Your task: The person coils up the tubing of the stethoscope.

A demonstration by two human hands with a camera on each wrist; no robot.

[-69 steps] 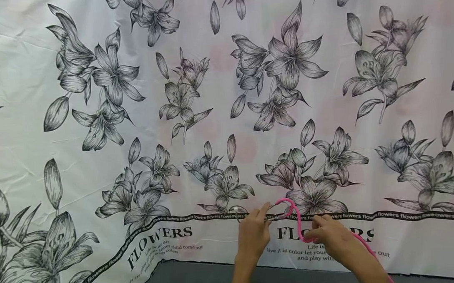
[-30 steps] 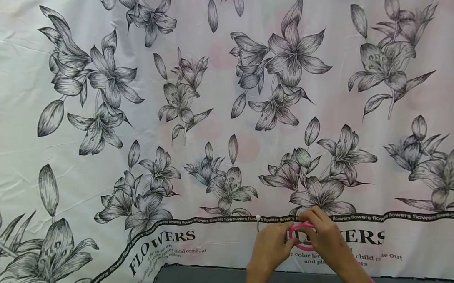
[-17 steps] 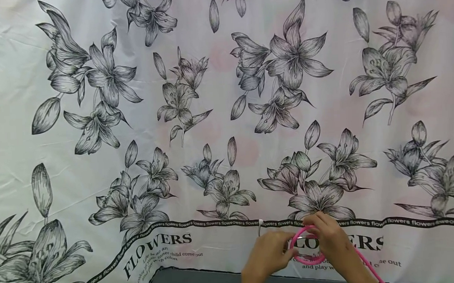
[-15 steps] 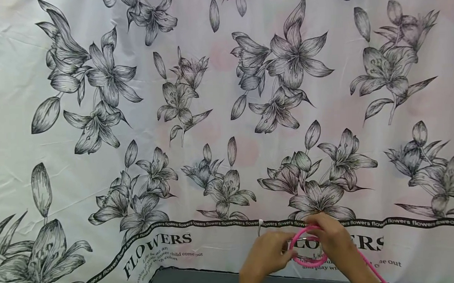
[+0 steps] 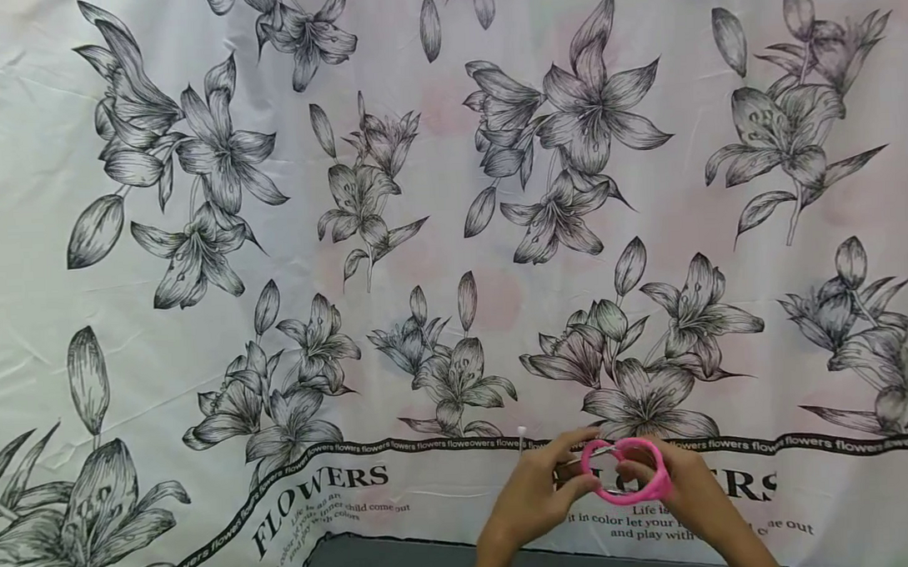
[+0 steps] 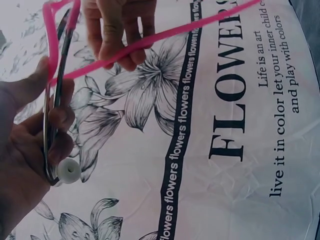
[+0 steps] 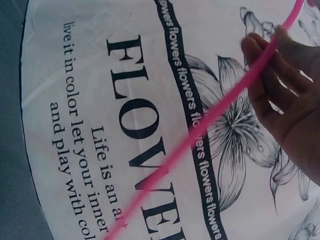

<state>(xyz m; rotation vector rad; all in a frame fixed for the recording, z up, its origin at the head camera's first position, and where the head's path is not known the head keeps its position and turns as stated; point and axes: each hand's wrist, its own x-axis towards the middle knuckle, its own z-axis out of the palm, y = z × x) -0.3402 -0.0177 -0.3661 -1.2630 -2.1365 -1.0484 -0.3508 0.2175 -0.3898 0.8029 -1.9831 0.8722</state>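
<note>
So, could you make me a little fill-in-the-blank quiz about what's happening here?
1. The cord in the right hand is coloured ____.
2. The left hand holds a metal loop whose knob is coloured ____.
3. The big capitals printed on the sheet spell ____.

Missing words: pink; white; FLOWERS.

White cover (image 5: pixel 436 192), black lily print (image 5: pixel 583 108), faint pink blotches, creased at far left. Black "flowers" band (image 5: pixel 445 444) and lettering (image 5: pixel 346 478) run along near edge. Dark grey surface (image 5: pixel 404 560) past that (floor or furniture, unclear).
</note>
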